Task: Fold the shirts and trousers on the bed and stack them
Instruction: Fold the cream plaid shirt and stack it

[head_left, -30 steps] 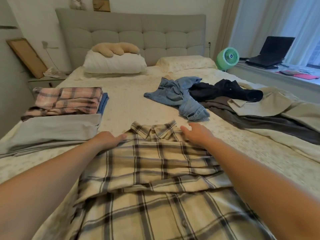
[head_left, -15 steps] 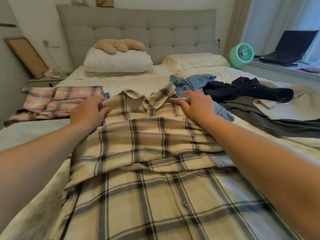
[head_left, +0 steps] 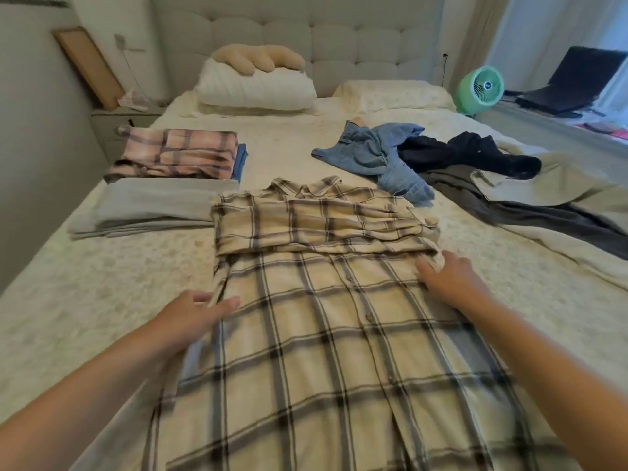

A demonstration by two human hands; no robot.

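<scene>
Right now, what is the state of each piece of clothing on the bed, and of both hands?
Beige plaid shirt: half folded, sleeves across.
Pink plaid shirt: folded, stacked.
Grey garment: folded.
Jeans: crumpled.
Dark garment: crumpled.
Left hand: grips shirt edge.
Right hand: on shirt, grip unclear.

Padded grey headboard (head_left: 306, 39) stood against a pale wall (head_left: 30, 96). Two pillows (head_left: 255, 86) lay at the bed's (head_left: 85, 294) head. A nightstand (head_left: 115, 124) and leaning wooden frame (head_left: 89, 66) sat at left. Daylight came through sheer curtains (head_left: 543, 25) at right, over a green fan (head_left: 479, 88) and laptop (head_left: 574, 79) on the sill.
</scene>
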